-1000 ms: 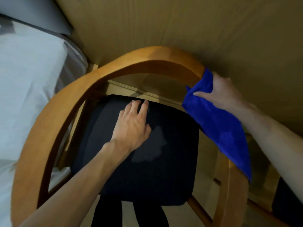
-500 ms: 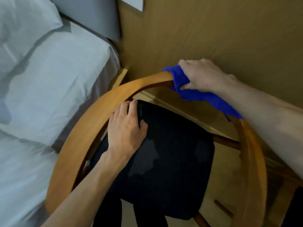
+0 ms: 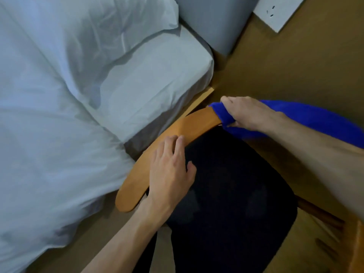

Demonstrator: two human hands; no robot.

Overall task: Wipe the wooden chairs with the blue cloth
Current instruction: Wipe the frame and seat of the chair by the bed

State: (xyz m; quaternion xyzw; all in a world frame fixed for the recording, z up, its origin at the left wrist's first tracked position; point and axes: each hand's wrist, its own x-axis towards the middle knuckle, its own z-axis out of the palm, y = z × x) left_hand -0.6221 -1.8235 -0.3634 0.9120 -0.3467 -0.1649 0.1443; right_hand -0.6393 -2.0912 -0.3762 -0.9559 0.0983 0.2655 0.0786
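Now the right hand (image 3: 250,115) holds the blue cloth (image 3: 295,119) against the curved wooden rail (image 3: 167,142) of the chair. Its grip is closed: the fingers and thumb are curled around the cloth and press it on the top of the rail, near the wall (image 3: 295,62). The cloth is wrapped over the rail there, and the rest of it trails along the rail behind the hand, partly hidden by the right forearm.

The left hand (image 3: 171,174) lies flat, with straight fingers, and holds nothing. Its palm is over the black seat cushion (image 3: 226,203), and the fingertips (image 3: 177,139) touch the inner edge of the wooden rail. The bare part of the rail runs between the two hands and goes on below the left hand to its rounded end.

Just beside the chair, on the left, stands a bed (image 3: 59,115) with white sheets and a pillow (image 3: 88,22). A white wall socket (image 3: 279,10) is on the wall at the top right. The floor (image 3: 98,243) under the chair is brown.
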